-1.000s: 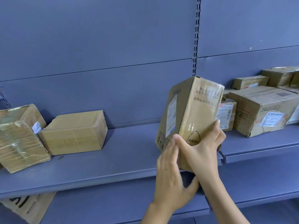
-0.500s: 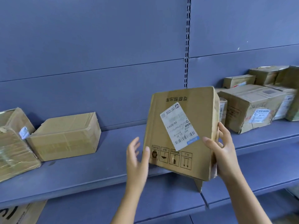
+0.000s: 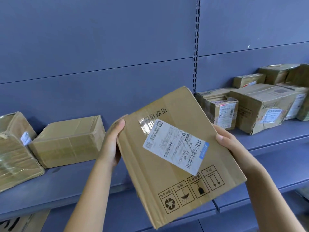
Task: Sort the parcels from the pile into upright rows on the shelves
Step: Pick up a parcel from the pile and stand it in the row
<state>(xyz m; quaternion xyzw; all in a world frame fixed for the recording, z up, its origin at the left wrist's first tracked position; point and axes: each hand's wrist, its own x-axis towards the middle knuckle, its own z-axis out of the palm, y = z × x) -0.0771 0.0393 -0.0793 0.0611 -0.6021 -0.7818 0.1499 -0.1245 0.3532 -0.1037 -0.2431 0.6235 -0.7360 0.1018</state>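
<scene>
Left hand [image 3: 113, 141]: grips the left edge of the box [image 3: 167, 186], thumb on the front face, fingers hidden behind. Half a second ago it hung open and off the cardboard; it now shares the load.

Right hand [image 3: 230, 141]: grips the right edge, thumb on the front, as before.

Box: held in the air before the shelf [image 3: 83, 178], touching nothing else. A second ago it showed a narrow side; the broad face with the label [image 3: 175, 146] now faces the person, and it sits nearer and more tilted.

Bearing: long axis runs 11 o'clock to 5 o'clock. Handling symbols and arrows read upside down, so the printed top points to 5 o'clock.

Neighbours: two boxes [image 3: 68, 141] at 9 o'clock, well apart; the pile [image 3: 260, 111] at 2 o'clock.

Judgement: the label is likely being checked. With both hands on, the box can be turned over and stood upright; the bare shelf between the groups looks like the place.
</scene>
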